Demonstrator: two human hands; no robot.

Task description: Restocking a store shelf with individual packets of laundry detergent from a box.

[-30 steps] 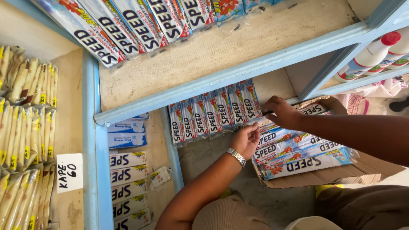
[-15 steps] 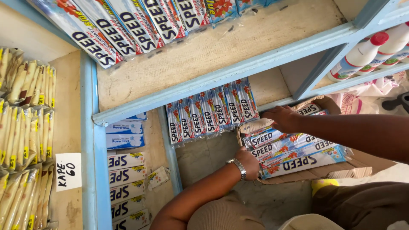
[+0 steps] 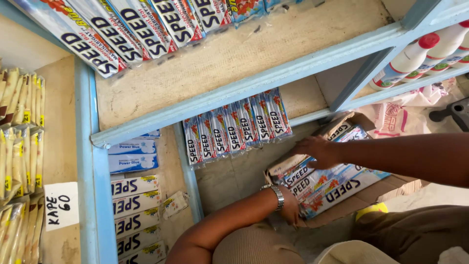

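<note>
Soap bars (image 3: 322,188) lie packed in a cardboard box (image 3: 386,188) below the shelf edge (image 3: 254,88); right hand (image 3: 317,149) grasps one, left hand (image 3: 289,208) grips the box's corner, which could tip and spill.

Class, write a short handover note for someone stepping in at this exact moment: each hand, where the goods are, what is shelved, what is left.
Left hand: down at the near corner of the cardboard box, fingers hidden behind it; grip unclear.
Right hand: resting on top of the packets in the box; it seems to press or take hold of one, but a closed grip is not visible.
Done: a row of the same packets stands side by side at the back of the lower shelf.
Left: the box holds several more packets, and bare shelf shows in front of the row.
</note>
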